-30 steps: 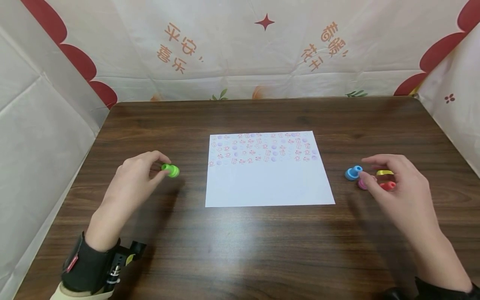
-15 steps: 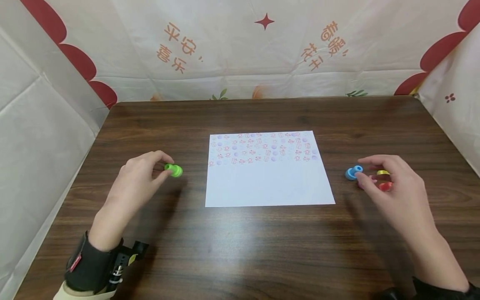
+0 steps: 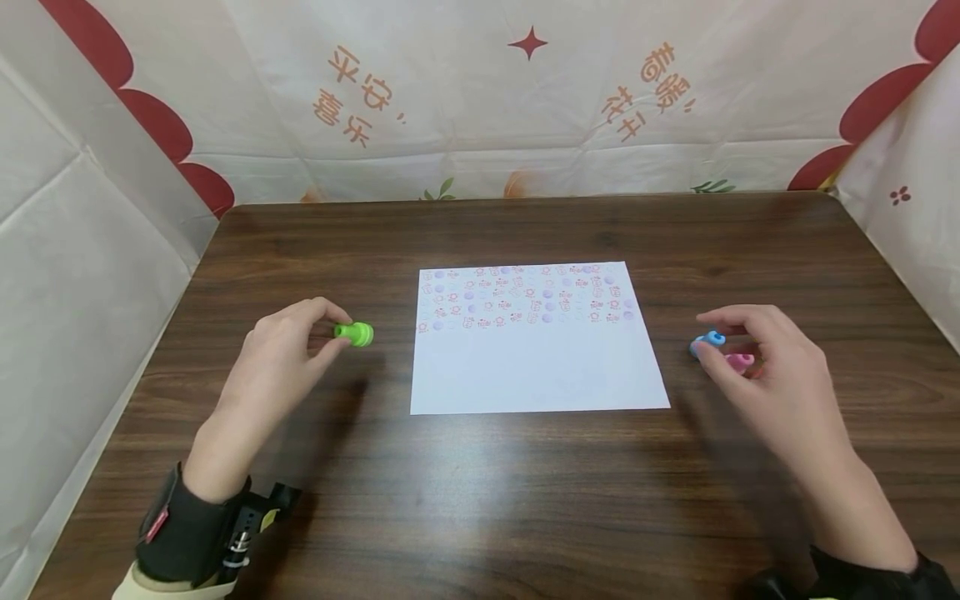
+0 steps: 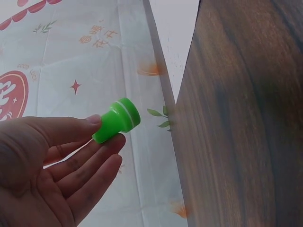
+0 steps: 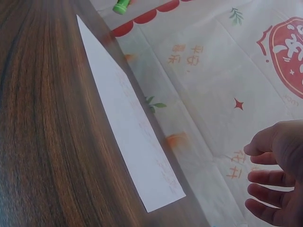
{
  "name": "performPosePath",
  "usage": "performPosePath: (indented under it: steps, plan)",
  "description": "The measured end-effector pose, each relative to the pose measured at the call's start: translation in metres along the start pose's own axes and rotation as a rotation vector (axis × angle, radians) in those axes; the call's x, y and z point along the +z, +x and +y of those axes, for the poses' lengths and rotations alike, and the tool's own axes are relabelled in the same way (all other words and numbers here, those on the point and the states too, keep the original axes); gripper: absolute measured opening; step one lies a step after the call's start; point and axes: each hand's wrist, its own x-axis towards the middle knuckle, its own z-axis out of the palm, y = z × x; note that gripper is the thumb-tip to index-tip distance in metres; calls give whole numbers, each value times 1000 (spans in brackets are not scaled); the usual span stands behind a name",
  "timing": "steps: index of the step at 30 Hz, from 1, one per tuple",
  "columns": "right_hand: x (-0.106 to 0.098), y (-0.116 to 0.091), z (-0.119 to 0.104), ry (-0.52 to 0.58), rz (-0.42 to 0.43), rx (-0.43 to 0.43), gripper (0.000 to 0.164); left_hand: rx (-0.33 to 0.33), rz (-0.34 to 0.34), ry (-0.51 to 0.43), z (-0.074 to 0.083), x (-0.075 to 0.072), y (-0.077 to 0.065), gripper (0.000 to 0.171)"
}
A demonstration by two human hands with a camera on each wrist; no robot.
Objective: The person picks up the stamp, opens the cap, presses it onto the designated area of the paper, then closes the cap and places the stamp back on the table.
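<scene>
My left hand [image 3: 281, 354] pinches a bright green toy stamp [image 3: 358, 334] between thumb and fingertips, above the table left of the paper. In the left wrist view the stamp [image 4: 116, 121] is tilted, with its wide end away from the palm. My right hand [image 3: 780, 383] is over the right side of the table with nothing held, thumb and fingers apart and loosely bent. Beneath its fingertips are a blue stamp [image 3: 716, 338] and a pink stamp [image 3: 741, 362], partly hidden by the hand. Only a sliver of red shows behind the thumb.
A white sheet of paper [image 3: 536, 375] lies mid-table, its upper part covered with rows of small red and purple stamp prints. The brown wooden table [image 3: 480, 500] ends at the back against a white printed cloth [image 3: 465, 100].
My left hand has shifted slightly right and up with the green stamp. My right hand has moved left towards the blue stamp, covering the yellow stamp and most of the red one.
</scene>
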Motion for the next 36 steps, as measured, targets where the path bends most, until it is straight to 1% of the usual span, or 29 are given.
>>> performPosePath:
  steps: [6, 13, 23, 30, 36]
  plan:
    - [4, 1, -1, 2, 9, -23, 28, 11, 20, -23, 2, 0, 0, 21]
    - [7, 3, -2, 3, -9, -33, 31, 10, 28, -38, 4, 1, 1, 21]
    - [14, 6, -8, -15, -30, -82, 27, 22, 41, -48, 6, 5, 3, 23]
    - [18, 6, -13, -3, -47, -81, 26, 33, 46, -62, 8, 7, 5, 23]
    - [22, 8, -18, 8, -102, -61, 28, 40, 49, -76, 9, 9, 6, 23]
